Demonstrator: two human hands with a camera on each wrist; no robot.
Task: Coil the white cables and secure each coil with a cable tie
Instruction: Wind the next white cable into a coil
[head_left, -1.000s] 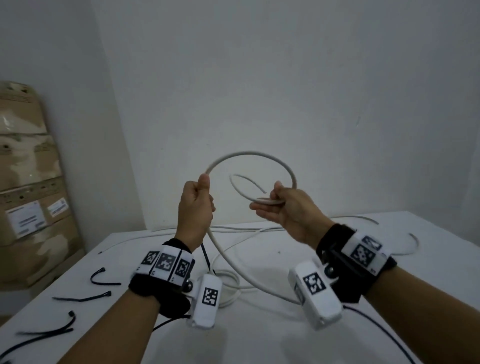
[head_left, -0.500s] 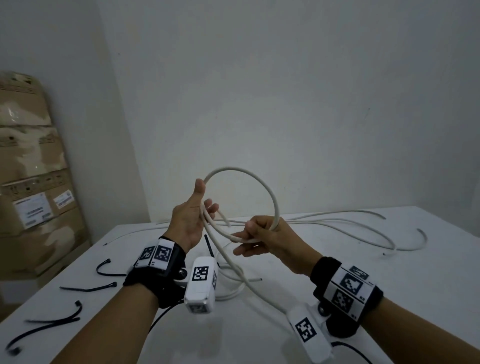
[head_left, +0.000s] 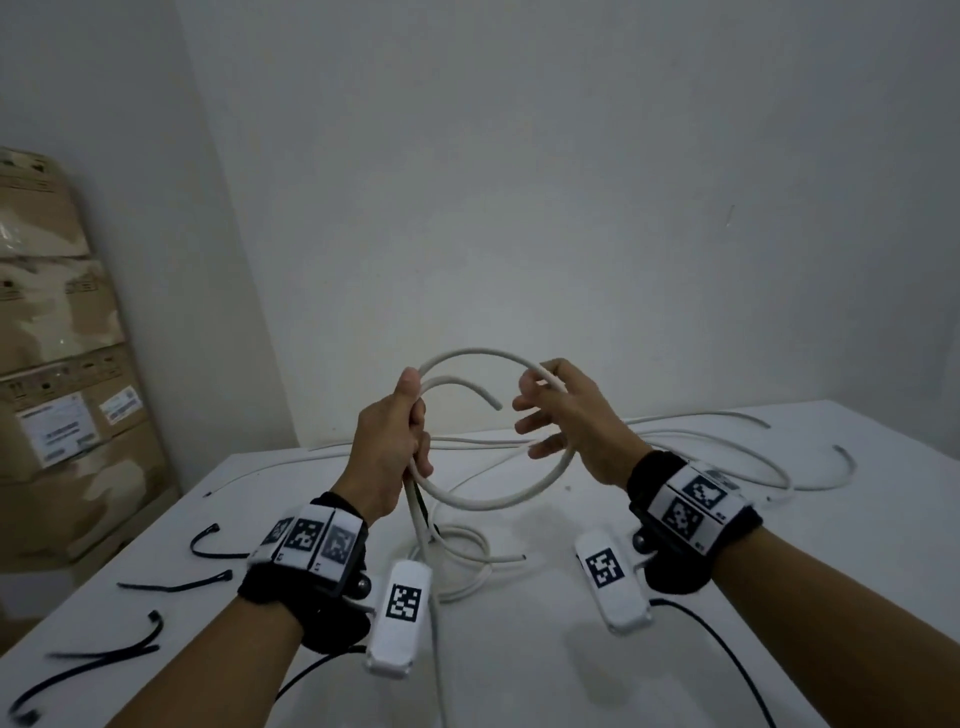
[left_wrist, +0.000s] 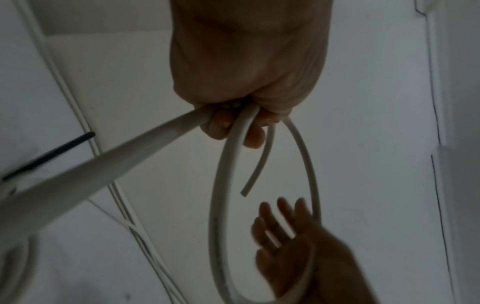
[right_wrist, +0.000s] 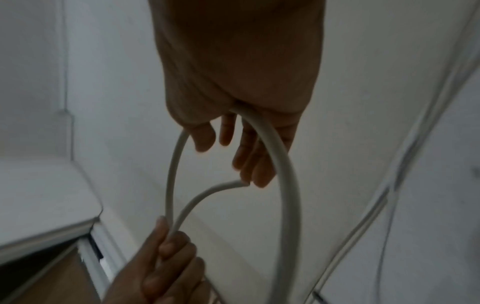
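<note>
Above the white tabletop (head_left: 519, 649), the left hand (head_left: 387, 441) gripped the white cable (head_left: 498, 501) loop; the right hand (head_left: 571, 421), fingers spread, supported it.

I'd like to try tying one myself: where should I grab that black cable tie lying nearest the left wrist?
Pinch the black cable tie at mid-strap, coming from above. It lies flat and nearly straight on the table, apart from the other ties.
</note>
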